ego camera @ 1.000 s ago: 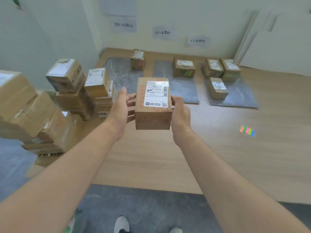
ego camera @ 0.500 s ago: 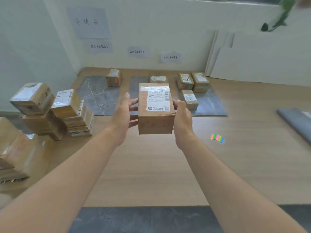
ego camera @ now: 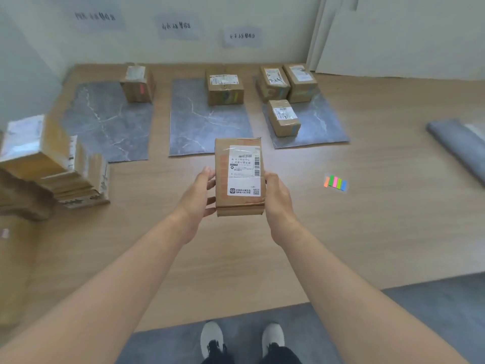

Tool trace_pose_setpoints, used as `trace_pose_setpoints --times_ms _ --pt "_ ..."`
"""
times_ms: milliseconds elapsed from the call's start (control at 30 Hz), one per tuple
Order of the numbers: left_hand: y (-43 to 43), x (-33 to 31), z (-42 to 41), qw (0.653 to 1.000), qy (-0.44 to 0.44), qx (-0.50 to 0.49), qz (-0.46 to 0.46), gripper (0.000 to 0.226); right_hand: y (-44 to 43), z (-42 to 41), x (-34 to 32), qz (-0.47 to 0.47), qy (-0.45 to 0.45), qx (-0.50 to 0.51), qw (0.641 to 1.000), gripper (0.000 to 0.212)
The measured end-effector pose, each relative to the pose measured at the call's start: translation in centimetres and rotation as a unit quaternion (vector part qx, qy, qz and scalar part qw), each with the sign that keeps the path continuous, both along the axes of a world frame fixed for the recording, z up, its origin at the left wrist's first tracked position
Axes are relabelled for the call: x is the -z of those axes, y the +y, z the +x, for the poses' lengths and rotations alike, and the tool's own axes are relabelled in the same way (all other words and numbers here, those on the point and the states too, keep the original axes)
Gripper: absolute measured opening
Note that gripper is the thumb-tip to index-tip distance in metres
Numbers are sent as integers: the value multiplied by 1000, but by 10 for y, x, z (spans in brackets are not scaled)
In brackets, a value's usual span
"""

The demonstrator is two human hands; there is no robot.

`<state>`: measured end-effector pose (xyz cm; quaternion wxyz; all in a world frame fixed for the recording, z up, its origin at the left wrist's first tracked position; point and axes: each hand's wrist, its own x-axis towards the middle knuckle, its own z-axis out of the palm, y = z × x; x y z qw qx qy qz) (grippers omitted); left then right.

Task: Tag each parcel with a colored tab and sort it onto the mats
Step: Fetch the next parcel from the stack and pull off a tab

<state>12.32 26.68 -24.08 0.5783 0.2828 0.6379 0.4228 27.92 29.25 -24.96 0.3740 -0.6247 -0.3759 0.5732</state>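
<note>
A brown cardboard parcel [ego camera: 239, 177] with a white shipping label is held above the wooden floor between both hands. My left hand [ego camera: 200, 195] grips its left side, my right hand [ego camera: 277, 198] grips its right side. Three grey marbled mats lie ahead: the left mat [ego camera: 105, 127] carries one parcel [ego camera: 137, 85] with a pink tab, the middle mat [ego camera: 207, 122] carries one parcel [ego camera: 225, 86] with a green tab, the right mat [ego camera: 317, 122] carries three parcels with blue tabs. A strip of colored tabs [ego camera: 335, 183] lies on the floor to the right.
A stack of untagged parcels [ego camera: 52, 164] stands at the left. Paper signs [ego camera: 178, 26] hang on the wall above the mats. A rolled grey mat [ego camera: 459, 145] lies at the far right. White boards lean on the wall. My shoes [ego camera: 241, 340] stand on a grey floor mat.
The view has tilted down and drawn nearer the mats. The parcel stays held between both hands, now lower and seen more from above.
</note>
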Motion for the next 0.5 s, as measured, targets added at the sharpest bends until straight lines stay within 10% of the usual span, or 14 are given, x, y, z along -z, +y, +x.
trace_pose_setpoints --times_ms 500 --pt "4 102 42 993 -18 -49 -102 34 16 42 105 -107 -37 -66 991 39"
